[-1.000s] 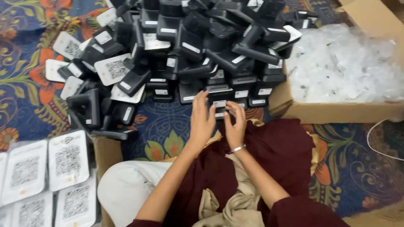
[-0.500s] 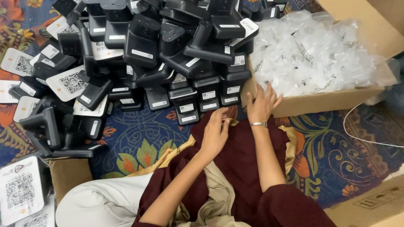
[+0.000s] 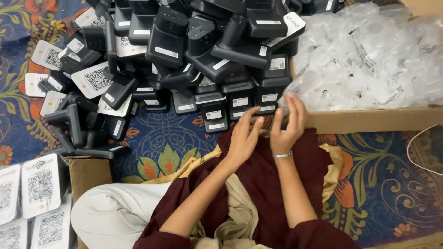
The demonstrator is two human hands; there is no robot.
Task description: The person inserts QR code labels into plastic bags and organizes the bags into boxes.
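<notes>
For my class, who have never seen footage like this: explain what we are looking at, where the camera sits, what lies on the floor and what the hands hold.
There is no machine here. A person sits on a patterned carpet and works with bare hands. The one camera is worn on the head and looks down, so you see the person's own arms and lap from above.

In front lies a big pile of black devices, many with white stickers. At the right stands a cardboard box full of clear plastic bags. At the lower left lie white cards printed with square codes.

The right hand touches the bags at the box's near corner. The left hand hovers beside it, fingers spread. Whether either hand grips something small cannot be told.
</notes>
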